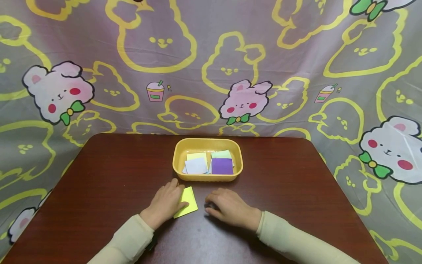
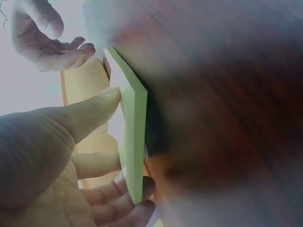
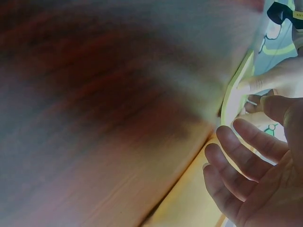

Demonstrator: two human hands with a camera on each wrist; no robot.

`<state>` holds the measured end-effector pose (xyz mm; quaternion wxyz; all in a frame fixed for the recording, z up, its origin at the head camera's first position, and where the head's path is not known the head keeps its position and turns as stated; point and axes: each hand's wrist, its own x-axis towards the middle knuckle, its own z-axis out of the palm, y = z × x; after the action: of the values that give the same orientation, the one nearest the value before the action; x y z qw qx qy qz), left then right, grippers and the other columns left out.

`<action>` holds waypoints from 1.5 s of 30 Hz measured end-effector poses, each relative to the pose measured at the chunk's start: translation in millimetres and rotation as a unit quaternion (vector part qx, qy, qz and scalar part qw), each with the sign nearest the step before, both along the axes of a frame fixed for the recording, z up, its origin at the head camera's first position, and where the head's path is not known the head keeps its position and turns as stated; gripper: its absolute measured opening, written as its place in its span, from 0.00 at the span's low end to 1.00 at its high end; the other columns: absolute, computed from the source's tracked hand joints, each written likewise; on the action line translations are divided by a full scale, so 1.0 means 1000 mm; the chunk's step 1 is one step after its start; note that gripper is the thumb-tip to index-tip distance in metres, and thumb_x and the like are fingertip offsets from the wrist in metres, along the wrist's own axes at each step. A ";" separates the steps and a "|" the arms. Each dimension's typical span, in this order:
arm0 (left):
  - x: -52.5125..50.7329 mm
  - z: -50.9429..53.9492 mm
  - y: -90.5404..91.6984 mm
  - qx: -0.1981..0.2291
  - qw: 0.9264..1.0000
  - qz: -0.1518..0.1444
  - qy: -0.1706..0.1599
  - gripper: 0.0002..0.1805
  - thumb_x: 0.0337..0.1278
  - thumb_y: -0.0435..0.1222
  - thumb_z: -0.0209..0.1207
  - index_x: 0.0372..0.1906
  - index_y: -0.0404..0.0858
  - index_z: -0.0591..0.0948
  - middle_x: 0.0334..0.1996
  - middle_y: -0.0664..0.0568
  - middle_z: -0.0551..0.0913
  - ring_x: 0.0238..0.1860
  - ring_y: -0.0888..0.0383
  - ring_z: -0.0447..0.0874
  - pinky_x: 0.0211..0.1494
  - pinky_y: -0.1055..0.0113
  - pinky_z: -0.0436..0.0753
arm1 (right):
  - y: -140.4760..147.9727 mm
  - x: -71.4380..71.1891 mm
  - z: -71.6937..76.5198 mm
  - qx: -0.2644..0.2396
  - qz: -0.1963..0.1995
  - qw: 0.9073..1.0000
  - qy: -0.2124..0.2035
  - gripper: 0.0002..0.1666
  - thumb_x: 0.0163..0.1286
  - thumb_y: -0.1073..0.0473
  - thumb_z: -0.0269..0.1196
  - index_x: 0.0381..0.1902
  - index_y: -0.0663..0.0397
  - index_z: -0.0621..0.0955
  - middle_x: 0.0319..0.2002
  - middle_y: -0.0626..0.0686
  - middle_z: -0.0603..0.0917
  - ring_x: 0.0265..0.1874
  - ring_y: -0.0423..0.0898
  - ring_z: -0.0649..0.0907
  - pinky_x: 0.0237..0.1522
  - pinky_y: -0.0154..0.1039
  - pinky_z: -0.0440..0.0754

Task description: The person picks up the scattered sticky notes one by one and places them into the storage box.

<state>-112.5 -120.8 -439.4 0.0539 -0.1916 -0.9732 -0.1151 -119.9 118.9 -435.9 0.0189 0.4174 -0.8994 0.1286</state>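
Observation:
My left hand (image 1: 165, 202) pinches a bright yellow pad of sticky notes (image 1: 191, 200) between thumb and fingers, just in front of the yellow plastic basket (image 1: 207, 178). In the left wrist view the pad (image 2: 134, 125) is seen edge-on, with the thumb on one face and fingertips at its far edge. My right hand (image 1: 232, 208) is to the right of the pad, apart from it, and its fingers (image 3: 248, 153) are loosely bent around nothing. Inside the basket lie a purple square (image 1: 222, 166), a white one (image 1: 196, 165), a pale yellow one (image 1: 202, 155) and a light green one (image 1: 222, 154).
The basket stands near the back edge of a dark reddish-brown table (image 1: 115, 172). Behind and beside the table hangs a cloth (image 1: 194, 82) printed with cartoon rabbits. A black strap (image 3: 280, 13) shows near the left wrist in the right wrist view.

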 end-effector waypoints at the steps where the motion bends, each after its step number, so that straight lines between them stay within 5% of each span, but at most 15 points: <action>1: 0.000 0.000 0.000 0.003 1.000 0.001 -0.001 0.23 0.43 0.46 0.78 0.37 0.34 0.82 0.32 0.48 0.73 0.28 0.50 0.74 0.31 0.57 0.75 | 0.000 0.000 0.000 0.000 0.000 1.000 0.000 0.10 0.70 0.48 0.65 0.43 0.45 0.85 0.38 0.42 0.86 0.39 0.39 0.83 0.46 0.37 0.81; 15: -0.003 0.002 0.000 0.008 1.000 -0.008 -0.003 0.25 0.42 0.45 0.78 0.40 0.35 0.79 0.28 0.48 0.78 0.29 0.49 0.76 0.31 0.56 0.76 | -0.003 0.000 0.001 0.006 0.001 1.000 0.004 0.10 0.70 0.48 0.65 0.43 0.44 0.85 0.38 0.41 0.86 0.39 0.39 0.82 0.46 0.36 0.81; 35: -0.007 0.005 0.001 0.052 0.998 -0.019 0.014 0.05 0.59 0.26 0.64 0.38 0.37 0.81 0.28 0.49 0.83 0.29 0.51 0.81 0.33 0.58 0.78 | -0.002 -0.002 0.006 0.005 0.005 1.000 0.008 0.11 0.71 0.48 0.64 0.44 0.45 0.85 0.39 0.42 0.86 0.38 0.39 0.82 0.44 0.35 0.81; 45: -0.008 0.006 0.001 0.055 0.998 -0.018 0.016 0.06 0.58 0.25 0.62 0.37 0.37 0.82 0.26 0.50 0.81 0.27 0.53 0.80 0.30 0.61 0.76 | -0.003 -0.002 0.007 0.003 0.008 1.000 0.008 0.11 0.71 0.48 0.65 0.43 0.45 0.86 0.38 0.42 0.86 0.38 0.39 0.82 0.44 0.35 0.80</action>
<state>-120.3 -119.7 -433.9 0.0778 -0.2079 -0.9607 -0.1665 -121.7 115.7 -429.1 0.0239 0.4257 -0.8963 0.1221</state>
